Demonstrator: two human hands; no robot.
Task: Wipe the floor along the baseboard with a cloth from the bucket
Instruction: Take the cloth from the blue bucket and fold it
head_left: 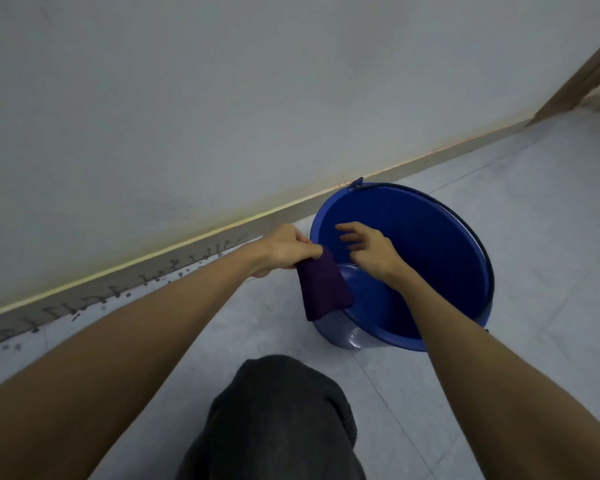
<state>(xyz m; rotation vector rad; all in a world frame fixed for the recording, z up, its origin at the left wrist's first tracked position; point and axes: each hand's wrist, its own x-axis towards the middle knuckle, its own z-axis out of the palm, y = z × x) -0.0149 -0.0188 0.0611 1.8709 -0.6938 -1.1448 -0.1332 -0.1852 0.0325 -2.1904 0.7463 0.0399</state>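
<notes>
Left hand [284, 251] closed on the top edge of a dark purple cloth [323, 289], pinched between thumb and fingers [305, 252]; cloth hanging down below the knuckles, draped over the near rim of the blue bucket [430, 244]. Right hand [371, 252] over the bucket's inside, fingers spread loosely, holding nothing, just beside the cloth but apart from it. Bucket on the tiled floor [534, 209], close against the grey baseboard [153, 271]. Dark-trousered knee [278, 410] below

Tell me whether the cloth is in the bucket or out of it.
Out. The left hand pinches the purple cloth by its top edge, and it hangs over the near rim of the blue bucket.
</notes>
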